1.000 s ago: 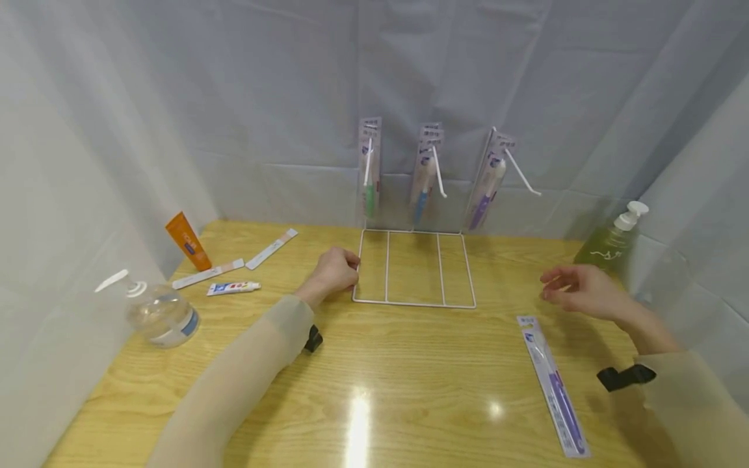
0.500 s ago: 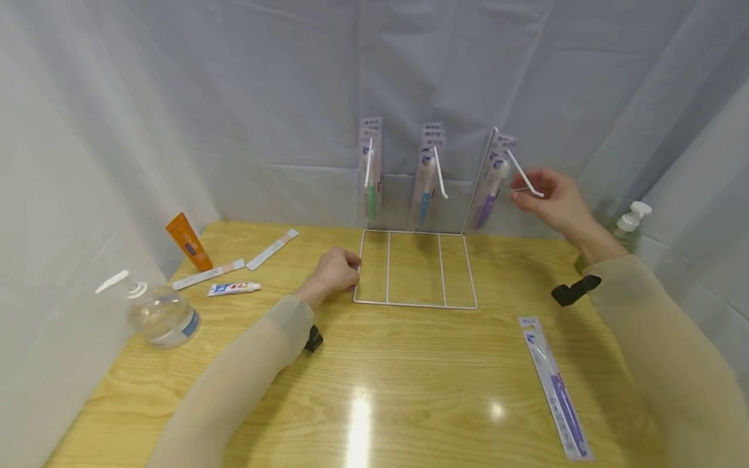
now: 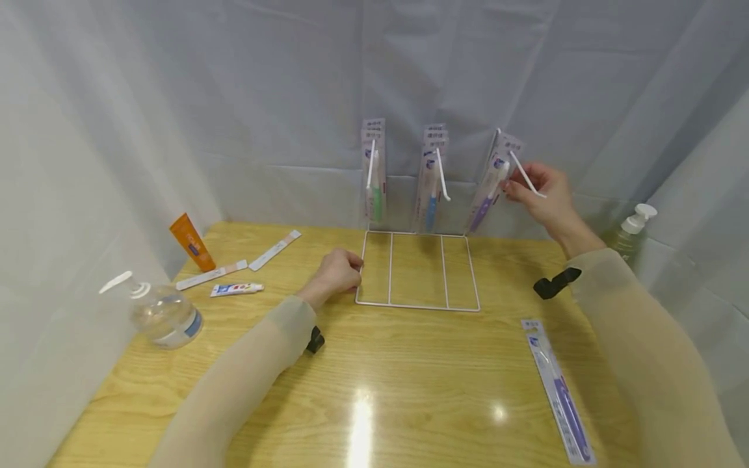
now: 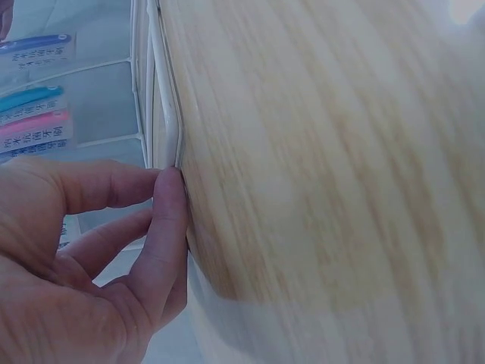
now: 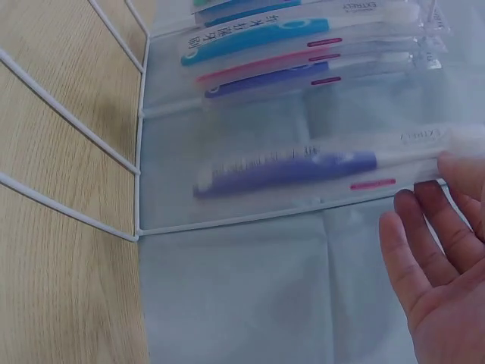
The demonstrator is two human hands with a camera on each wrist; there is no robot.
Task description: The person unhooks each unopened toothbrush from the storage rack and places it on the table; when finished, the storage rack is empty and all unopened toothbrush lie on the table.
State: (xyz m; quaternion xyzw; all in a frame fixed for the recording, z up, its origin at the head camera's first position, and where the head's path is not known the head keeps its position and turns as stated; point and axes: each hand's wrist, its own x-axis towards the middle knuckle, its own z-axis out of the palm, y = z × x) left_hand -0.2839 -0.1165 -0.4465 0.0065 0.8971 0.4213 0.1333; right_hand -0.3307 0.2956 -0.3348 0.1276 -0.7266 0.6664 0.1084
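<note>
- We see the left hand (image 3: 336, 273) resting on the wooden table (image 3: 409, 383), its fingers curled against the left edge of the white wire rack (image 3: 417, 304); in the left wrist view the fingertips (image 4: 170, 199) press on the wire at the rack's corner.
- The right hand (image 3: 541, 192) is raised at the rack's rightmost hook (image 3: 526, 174), fingers pinching the upper part of the purple toothbrush pack (image 3: 488, 188) that hangs there.
- In the right wrist view the fingers (image 5: 424, 250) lie loosely along the end of that purple pack (image 5: 318, 168); we cannot tell from this view alone how firm the hold is.
- Two more packs hang on the rack: a green toothbrush pack (image 3: 374, 175) on the left hook and a blue toothbrush pack (image 3: 432, 182) on the middle one.
- Another purple toothbrush pack (image 3: 558, 390) lies flat on the table near the right forearm.
- On the left of the table we see an orange tube (image 3: 188, 242), a small toothpaste tube (image 3: 236, 288), two flat strip packs (image 3: 242, 266) and a clear pump bottle (image 3: 158, 312).
- A green pump bottle (image 3: 632, 231) stands at the far right.
</note>
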